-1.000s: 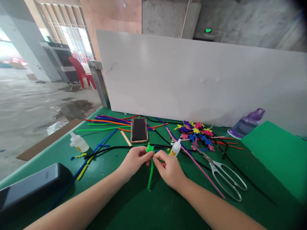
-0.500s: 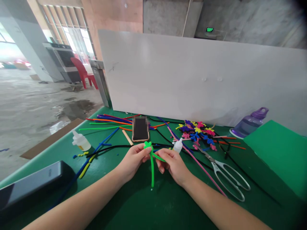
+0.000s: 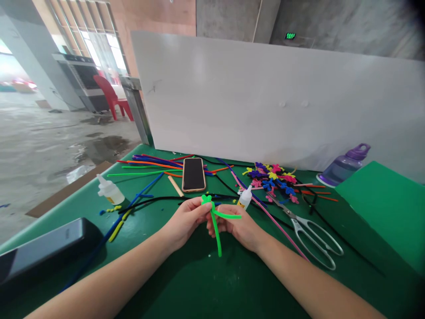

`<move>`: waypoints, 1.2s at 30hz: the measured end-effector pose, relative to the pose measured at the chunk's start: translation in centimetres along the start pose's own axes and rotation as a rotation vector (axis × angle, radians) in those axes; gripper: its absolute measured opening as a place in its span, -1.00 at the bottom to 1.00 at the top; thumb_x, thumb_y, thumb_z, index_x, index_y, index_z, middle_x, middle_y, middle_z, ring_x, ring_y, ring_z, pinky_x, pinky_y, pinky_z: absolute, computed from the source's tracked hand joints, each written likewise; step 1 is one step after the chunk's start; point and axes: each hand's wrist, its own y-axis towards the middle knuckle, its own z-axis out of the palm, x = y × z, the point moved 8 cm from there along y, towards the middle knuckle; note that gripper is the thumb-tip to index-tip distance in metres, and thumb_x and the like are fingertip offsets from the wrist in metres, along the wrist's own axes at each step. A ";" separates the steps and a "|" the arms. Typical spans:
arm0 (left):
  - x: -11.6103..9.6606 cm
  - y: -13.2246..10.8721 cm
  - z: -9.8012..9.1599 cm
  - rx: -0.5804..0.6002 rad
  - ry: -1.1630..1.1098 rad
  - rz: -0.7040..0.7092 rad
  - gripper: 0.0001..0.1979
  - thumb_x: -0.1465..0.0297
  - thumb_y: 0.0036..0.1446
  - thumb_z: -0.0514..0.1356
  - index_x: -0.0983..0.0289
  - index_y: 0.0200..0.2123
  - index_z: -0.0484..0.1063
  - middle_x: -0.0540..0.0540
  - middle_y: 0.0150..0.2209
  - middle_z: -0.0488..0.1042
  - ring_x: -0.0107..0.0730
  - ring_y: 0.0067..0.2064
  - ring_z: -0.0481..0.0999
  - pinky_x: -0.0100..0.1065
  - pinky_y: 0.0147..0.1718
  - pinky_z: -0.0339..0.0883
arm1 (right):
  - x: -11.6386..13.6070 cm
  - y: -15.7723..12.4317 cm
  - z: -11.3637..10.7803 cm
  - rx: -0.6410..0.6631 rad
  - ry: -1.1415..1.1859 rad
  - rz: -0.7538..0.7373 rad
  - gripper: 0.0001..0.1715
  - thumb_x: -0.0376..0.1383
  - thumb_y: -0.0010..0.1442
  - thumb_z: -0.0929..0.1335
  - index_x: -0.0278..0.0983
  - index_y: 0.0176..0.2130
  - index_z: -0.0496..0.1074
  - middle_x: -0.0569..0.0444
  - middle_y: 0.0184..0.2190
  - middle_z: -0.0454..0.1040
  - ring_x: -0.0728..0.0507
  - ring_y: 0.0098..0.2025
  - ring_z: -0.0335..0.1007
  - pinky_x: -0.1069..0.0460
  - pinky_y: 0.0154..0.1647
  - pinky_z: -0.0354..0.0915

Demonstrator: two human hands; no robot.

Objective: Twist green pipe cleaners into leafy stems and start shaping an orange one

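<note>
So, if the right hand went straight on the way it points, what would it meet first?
Probably the left hand, pinching a bright green fuzzy flower-shaped piece; its hanging green fuzzy strand might be brushed first, as depth is unclear there.

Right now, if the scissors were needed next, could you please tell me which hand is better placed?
Probably the right hand: the scissors lie nearer it, on its side, while the left hand pinches the green flower shape.

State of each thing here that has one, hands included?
Green pipe cleaner: looped at top, tails spread
Left hand: pinching near the loops
Right hand: fingers curled, grip unclear
Phone: face up, screen dark
Scissors: lying flat
Left white bottle: upright
Right white bottle: upright, partly hidden
Water bottle: lid on
Exit sign: lit
</note>
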 end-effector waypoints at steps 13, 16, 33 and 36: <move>-0.3 0.2 -0.2 -0.007 0.221 0.015 -0.78 0.32 0.10 0.22 0.36 -0.48 0.38 -0.02 -0.56 0.40 -0.57 -0.52 0.32 -0.48 -0.49 0.15 | -0.5 0.3 -0.4 0.050 0.074 0.043 -0.67 -0.14 0.13 0.38 -0.37 -0.46 0.38 0.11 -0.56 0.38 0.01 -0.56 0.37 0.09 -0.46 0.26; -0.6 0.2 -0.1 0.001 0.274 0.011 -0.76 0.30 0.12 0.20 0.36 -0.48 0.38 -0.02 -0.54 0.37 -0.56 -0.49 0.30 -0.45 -0.42 0.18 | -0.5 0.3 -0.6 0.056 0.094 0.051 -0.70 -0.17 0.12 0.39 -0.37 -0.44 0.38 0.13 -0.57 0.38 0.02 -0.58 0.34 0.09 -0.48 0.26; -0.3 0.5 -1.2 -0.012 0.400 -0.098 -0.73 0.28 0.12 0.19 0.34 -0.51 0.33 0.01 -0.54 0.39 -0.53 -0.48 0.30 -0.43 -0.43 0.16 | -0.8 0.0 -1.1 0.059 0.124 0.179 -0.73 -0.21 0.12 0.40 -0.36 -0.46 0.36 0.23 -0.62 0.24 0.17 -0.69 -0.11 0.12 -0.60 -0.08; -0.4 0.6 -1.1 -0.025 0.354 -0.109 -0.72 0.27 0.11 0.19 0.35 -0.52 0.34 0.02 -0.52 0.40 -0.52 -0.47 0.31 -0.42 -0.42 0.18 | -0.7 0.1 -1.2 0.055 0.136 0.165 -0.72 -0.21 0.11 0.40 -0.36 -0.47 0.36 0.22 -0.61 0.24 0.17 -0.69 -0.14 0.11 -0.60 -0.12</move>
